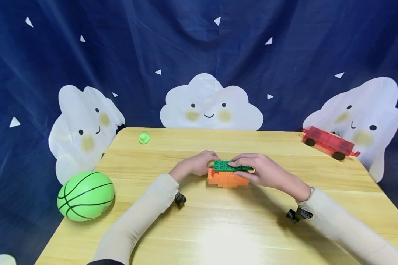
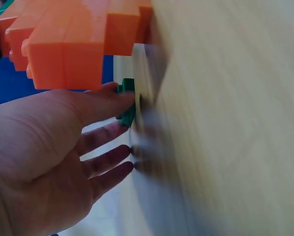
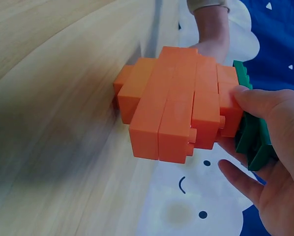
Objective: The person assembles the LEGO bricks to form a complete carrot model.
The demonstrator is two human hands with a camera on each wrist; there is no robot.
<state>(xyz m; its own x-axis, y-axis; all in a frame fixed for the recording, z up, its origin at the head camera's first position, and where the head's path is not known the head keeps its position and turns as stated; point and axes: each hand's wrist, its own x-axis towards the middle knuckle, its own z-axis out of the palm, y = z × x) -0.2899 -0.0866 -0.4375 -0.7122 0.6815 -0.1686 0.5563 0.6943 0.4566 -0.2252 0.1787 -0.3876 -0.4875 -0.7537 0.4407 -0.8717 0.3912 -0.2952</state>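
An orange toy-brick build [image 1: 228, 179], stepped and narrower at its base, stands on the table with green studded toy bricks [image 1: 220, 165] along its top. From the right, my right hand [image 1: 264, 170] grips the green bricks, thumb on the near side. The right wrist view shows that thumb against the top of the orange bricks [image 3: 179, 108]. My left hand [image 1: 200, 163] is behind the build's left end. In the left wrist view it pinches a small green toy brick [image 2: 129, 105] between thumb and index finger, low by the tabletop; the other fingers are spread.
On the wooden table [image 1: 172, 228], a green ball [image 1: 85, 196] sits at the left edge. A small light-green toy [image 1: 144, 138] lies at the back left. A red wheeled toy cart [image 1: 331, 141] stands at the back right, before a blue cloud-printed curtain [image 1: 192, 44].
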